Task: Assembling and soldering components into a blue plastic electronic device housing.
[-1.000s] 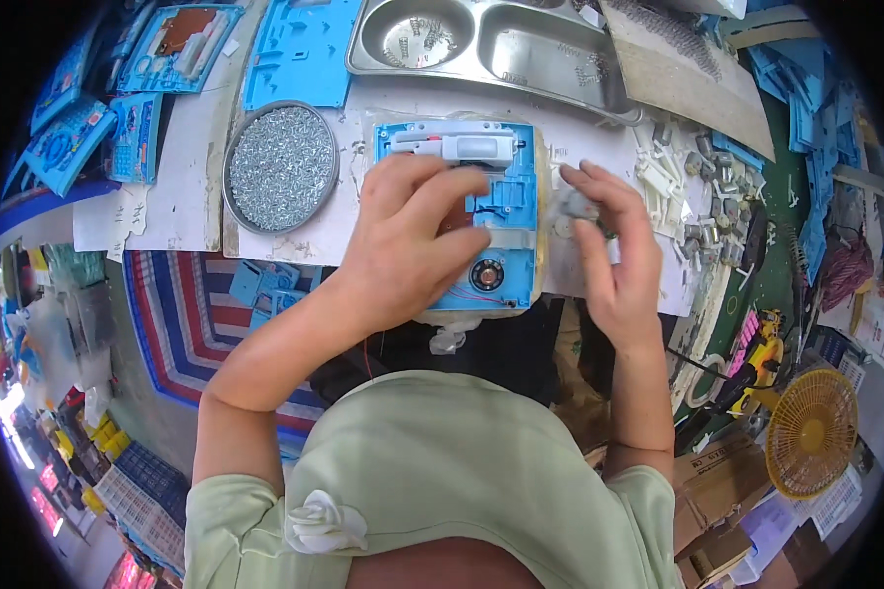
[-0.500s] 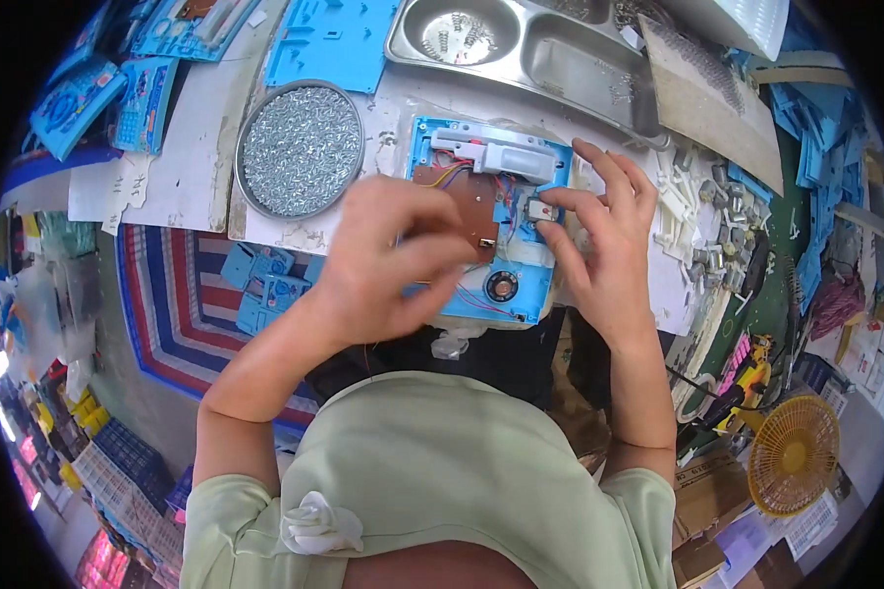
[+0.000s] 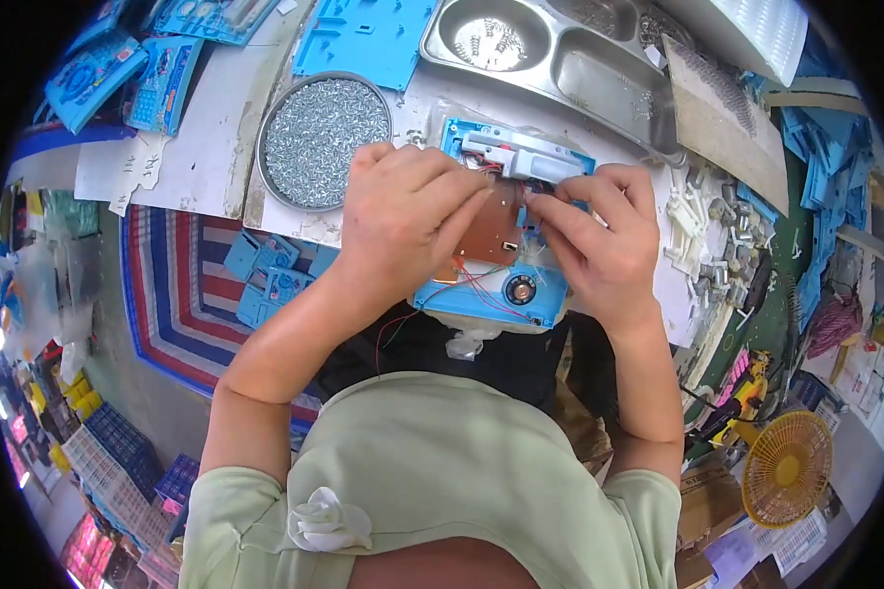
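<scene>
An open blue plastic housing (image 3: 545, 285) lies in front of me on the table edge. Inside it are a brown circuit board (image 3: 486, 236), a round black speaker (image 3: 520, 288), thin coloured wires (image 3: 467, 280) and a pale grey plastic piece (image 3: 530, 157) along the far side. My left hand (image 3: 393, 221) bends over the board's left side, thumb and fingertips pinched together near its far edge. Facing it, my right hand (image 3: 604, 240) is also in a pinch, close to the wires below the grey piece. Whatever sits between either set of fingertips is too small or hidden.
A round tray of small screws (image 3: 326, 142) stands to the left. Beyond the housing are a metal compartment tray (image 3: 614, 93) with springs and a blue panel (image 3: 363, 44). White plastic and metal parts (image 3: 712, 236) are heaped at the right, above a yellow fan (image 3: 786, 469).
Both hands have come closer together over the board, and the left has closed into a pinch. My right hand has left the small white part at the right. The view has shifted slightly.
</scene>
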`<move>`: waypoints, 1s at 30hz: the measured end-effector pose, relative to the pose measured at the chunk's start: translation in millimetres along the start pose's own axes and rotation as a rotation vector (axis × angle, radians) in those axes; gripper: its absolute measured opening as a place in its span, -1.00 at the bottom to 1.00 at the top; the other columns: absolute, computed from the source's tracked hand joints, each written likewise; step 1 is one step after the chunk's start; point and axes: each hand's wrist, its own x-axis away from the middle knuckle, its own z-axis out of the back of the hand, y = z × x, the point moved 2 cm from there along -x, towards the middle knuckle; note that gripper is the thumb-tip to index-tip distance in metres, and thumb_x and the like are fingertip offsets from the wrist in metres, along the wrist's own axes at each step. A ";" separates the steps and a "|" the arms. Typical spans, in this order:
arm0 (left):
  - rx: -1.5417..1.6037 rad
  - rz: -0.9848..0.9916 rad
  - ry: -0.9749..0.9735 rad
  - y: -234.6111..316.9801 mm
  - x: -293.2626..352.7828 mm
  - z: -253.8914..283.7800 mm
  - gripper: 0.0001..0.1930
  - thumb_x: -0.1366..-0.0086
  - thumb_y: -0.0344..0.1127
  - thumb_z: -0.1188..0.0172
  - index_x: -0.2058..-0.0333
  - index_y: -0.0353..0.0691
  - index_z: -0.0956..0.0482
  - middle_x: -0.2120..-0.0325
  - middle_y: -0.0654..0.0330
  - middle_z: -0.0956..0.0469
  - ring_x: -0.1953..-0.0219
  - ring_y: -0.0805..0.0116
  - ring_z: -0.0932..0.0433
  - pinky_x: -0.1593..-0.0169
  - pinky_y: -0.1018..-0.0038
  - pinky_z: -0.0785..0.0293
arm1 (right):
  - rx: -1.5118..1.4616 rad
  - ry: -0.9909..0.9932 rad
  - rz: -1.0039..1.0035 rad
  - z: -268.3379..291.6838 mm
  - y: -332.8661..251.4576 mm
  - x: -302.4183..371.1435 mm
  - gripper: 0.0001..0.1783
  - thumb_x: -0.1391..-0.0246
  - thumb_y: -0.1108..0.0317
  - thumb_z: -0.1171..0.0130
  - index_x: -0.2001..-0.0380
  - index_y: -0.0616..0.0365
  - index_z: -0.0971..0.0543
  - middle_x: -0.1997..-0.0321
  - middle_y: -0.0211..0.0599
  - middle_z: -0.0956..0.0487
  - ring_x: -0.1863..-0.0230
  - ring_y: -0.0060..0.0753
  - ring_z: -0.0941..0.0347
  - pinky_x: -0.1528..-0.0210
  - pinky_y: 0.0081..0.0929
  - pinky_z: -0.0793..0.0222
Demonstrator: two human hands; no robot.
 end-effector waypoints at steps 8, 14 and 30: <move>0.031 -0.081 0.077 -5.7 -2.7 -9.2 -0.81 -0.10 -0.40 -0.40 0.26 -0.09 -0.70 0.35 0.31 -0.66 0.30 0.34 -0.62 0.13 0.35 -0.34 | -0.005 0.034 -0.007 -1.0 -1.0 0.9 -0.64 0.35 0.46 -0.44 0.32 -0.01 -0.72 0.29 -0.50 -0.61 0.19 -0.19 -0.44 0.17 -0.27 -0.40; 0.255 -0.294 -0.062 5.4 -2.8 -15.6 -0.73 -0.05 -0.44 -0.43 0.21 -0.15 -0.71 0.28 0.23 -0.67 0.29 0.25 -0.64 0.21 0.33 -0.51 | -0.046 -0.108 -0.024 5.1 -4.1 -1.4 -0.68 0.33 0.46 -0.45 0.35 0.00 -0.73 0.22 -0.49 -0.63 0.10 -0.15 -0.42 0.16 -0.29 -0.43; 0.516 -0.010 -0.162 24.5 -27.4 -29.4 -0.85 -0.20 -0.54 -0.36 0.23 -0.30 -0.70 0.36 0.08 -0.69 0.43 0.28 -0.66 0.34 0.44 -0.57 | -0.282 0.224 -0.242 11.1 3.1 21.9 -0.74 0.24 0.54 -0.51 0.40 0.10 -0.69 0.33 -0.37 -0.65 0.24 -0.22 -0.42 0.18 -0.37 -0.38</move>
